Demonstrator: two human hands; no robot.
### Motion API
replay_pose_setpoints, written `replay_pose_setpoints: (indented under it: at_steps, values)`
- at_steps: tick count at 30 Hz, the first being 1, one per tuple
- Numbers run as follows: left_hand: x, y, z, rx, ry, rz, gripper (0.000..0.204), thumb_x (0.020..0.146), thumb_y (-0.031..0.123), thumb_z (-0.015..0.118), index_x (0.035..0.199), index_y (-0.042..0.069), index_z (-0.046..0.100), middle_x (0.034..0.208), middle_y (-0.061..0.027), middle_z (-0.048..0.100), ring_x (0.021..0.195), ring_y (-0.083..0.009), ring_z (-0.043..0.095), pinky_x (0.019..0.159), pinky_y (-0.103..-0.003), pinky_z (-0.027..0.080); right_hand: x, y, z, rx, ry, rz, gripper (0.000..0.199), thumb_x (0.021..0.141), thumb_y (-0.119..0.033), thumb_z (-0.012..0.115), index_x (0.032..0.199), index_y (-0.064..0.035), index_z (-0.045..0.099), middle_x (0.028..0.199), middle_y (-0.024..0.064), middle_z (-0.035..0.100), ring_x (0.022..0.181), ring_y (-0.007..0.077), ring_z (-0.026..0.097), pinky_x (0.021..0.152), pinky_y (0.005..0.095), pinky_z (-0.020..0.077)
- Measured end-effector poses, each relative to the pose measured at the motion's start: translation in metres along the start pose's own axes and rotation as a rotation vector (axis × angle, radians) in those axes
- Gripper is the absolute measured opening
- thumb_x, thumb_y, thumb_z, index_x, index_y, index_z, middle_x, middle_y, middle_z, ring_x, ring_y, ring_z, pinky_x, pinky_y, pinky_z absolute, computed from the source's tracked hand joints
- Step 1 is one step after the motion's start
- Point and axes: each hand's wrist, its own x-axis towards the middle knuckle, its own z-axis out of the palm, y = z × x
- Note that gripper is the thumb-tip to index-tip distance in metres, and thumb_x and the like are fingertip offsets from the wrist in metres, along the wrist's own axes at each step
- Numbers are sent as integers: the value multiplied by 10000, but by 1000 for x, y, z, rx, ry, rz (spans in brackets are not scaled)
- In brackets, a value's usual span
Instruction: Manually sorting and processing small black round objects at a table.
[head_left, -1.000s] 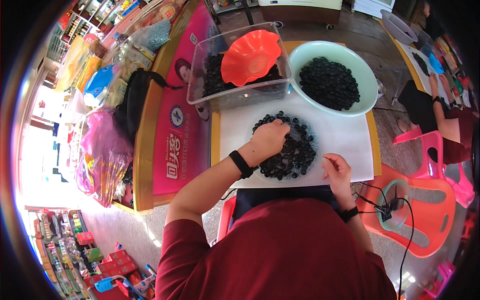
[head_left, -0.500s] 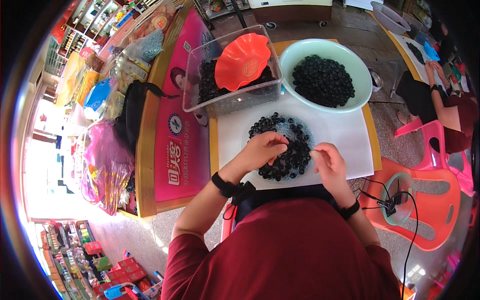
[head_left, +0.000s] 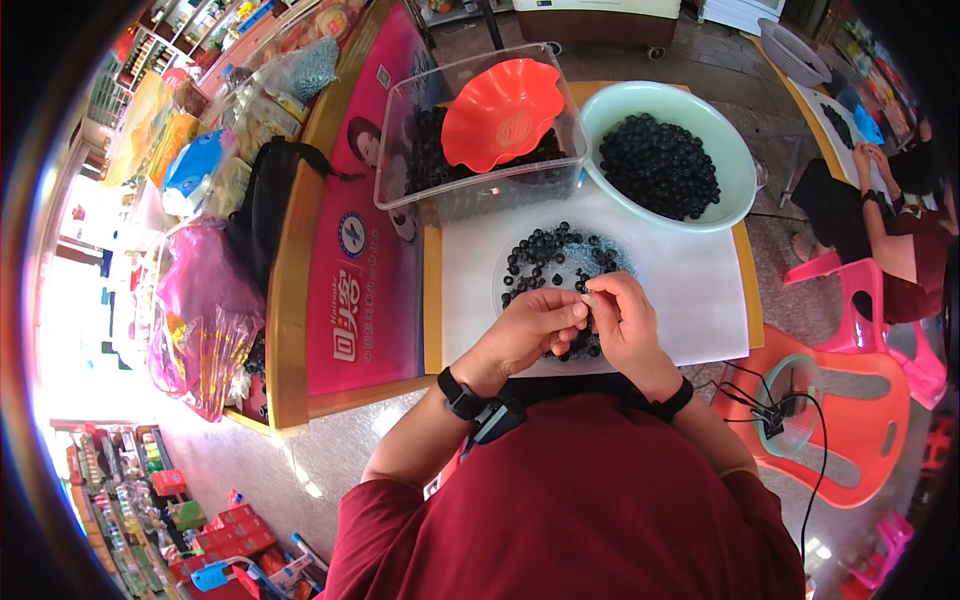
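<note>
My left hand (head_left: 530,325) and my right hand (head_left: 627,325) meet over a shallow clear round tray (head_left: 497,285). Both sets of fingertips are pinched together around something too small to make out. Loose round black beads (head_left: 540,247) lie scattered in the tray, beside a patch of tiny pale-blue beads (head_left: 600,256). My hands cover the tray's near part. Behind it, a pale green bowl (head_left: 738,190) holds a heap of black beads (head_left: 660,165). A clear plastic box (head_left: 480,200) to its left has more dark beads inside, with a red wavy-edged dish (head_left: 505,115) resting on top.
White paper (head_left: 690,290) covers the table under the tray. A pink-panelled counter (head_left: 365,280) borders the left side. An orange plastic chair (head_left: 850,440) stands at right, bearing a clear bowl (head_left: 790,440) and cables. Beyond it, another person's hands (head_left: 872,160) are over a second table.
My hands, apart before, have come together at the fingertips over the tray's near side. The view has shifted slightly.
</note>
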Motion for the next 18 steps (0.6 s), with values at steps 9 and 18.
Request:
replay_pose_setpoints:
  at_steps: [9, 18]
  values:
    - [1, -9, 10, 1027, 412, 670, 184, 856, 93, 724, 1023, 18, 707, 791, -37, 632, 636, -129, 580, 571, -282, 485, 6, 4, 2, 441, 0, 454, 165, 1024, -188, 548, 1111, -48, 539, 919, 25, 588, 652, 56, 515, 532, 212, 444]
    - [4, -9, 14, 1253, 487, 873, 188, 780, 57, 732, 962, 26, 699, 749, -87, 623, 626, -218, 595, 572, -317, 493, 3, 4, 15, 317, -36, 379, 117, 1004, -131, 578, 1083, -51, 543, 835, 10, 588, 589, 50, 516, 502, 205, 426]
